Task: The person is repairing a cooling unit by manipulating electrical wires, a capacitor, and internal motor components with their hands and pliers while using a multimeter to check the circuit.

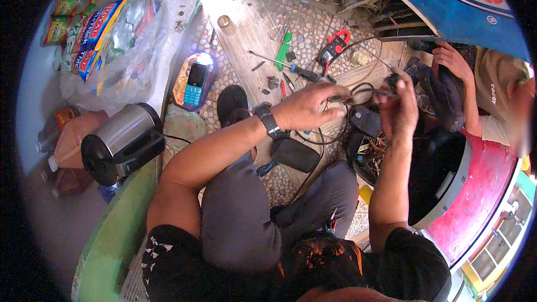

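Observation:
My left hand, with a black watch on its wrist, is closed in a pinch on a dark cable end over the floor. Loops of black cable hang between my two hands. Somewhat blurred, my right hand is raised to the right, its fingers closed around something small and dark that I cannot make out. A dark case-like piece rests below my left wrist. Under my hands lies a blue-handled screwdriver. Farther off are a red clamp meter and a green-handled tool.
A steel and black electric kettle stands at left, near a bag of packages. A keypad phone lies on the pebbled floor. A roll of tape sits on a board. At right, another person's hand is near a red drum-like container.

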Tool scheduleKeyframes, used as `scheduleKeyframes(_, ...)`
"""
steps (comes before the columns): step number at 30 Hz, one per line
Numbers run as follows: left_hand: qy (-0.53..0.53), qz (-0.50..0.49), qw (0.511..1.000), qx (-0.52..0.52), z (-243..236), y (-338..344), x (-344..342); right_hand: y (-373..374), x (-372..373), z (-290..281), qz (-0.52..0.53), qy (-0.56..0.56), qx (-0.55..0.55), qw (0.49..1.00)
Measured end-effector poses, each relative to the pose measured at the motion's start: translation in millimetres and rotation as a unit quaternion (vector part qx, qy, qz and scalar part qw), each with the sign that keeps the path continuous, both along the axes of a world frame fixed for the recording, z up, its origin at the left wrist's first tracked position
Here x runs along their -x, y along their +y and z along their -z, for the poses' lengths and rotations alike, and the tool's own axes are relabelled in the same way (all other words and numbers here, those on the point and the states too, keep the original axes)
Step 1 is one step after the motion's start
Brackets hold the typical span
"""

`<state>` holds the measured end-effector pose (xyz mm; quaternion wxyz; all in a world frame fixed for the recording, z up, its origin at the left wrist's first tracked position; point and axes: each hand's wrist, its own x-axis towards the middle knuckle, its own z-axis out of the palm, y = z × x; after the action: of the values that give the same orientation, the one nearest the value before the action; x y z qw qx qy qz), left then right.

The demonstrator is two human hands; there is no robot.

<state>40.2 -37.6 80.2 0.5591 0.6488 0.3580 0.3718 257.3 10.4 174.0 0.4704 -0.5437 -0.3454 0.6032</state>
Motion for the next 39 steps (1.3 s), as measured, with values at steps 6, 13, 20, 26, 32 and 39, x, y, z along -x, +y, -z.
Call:
scheduleKeyframes(6,0.04,0.153,0.986,0.053,12.2,-3.0,-4.8,13.2,-62.7,-4.3,-0.019,0.012,0.055,0.998)
scheduleKeyframes(13,0.014,-0.052,0.994,0.092,49.0,9.0,5.8,8.5,-79.8,42.7,-0.216,-0.447,0.01,0.868)
scheduleKeyframes(20,0.108,-0.269,0.937,0.195,95.6,34.8,55.8,-23.8,-96.5,111.2,-0.368,-0.5,0.125,0.774)
scheduleKeyframes(26,0.276,-0.314,0.908,0.025,168.3,46.1,89.3,-61.1,-110.5,181.8,-0.462,-0.58,0.107,0.662)
scheduleKeyframes(32,0.3,-0.308,0.903,-0.013,179.2,58.6,94.8,-77.6,-81.1,180.6,-0.445,-0.574,0.076,0.684)
scheduleKeyframes(39,0.302,-0.195,0.93,-0.076,169.7,64.2,58.1,-76.1,-57.6,170.2,-0.426,-0.547,0.111,0.712)
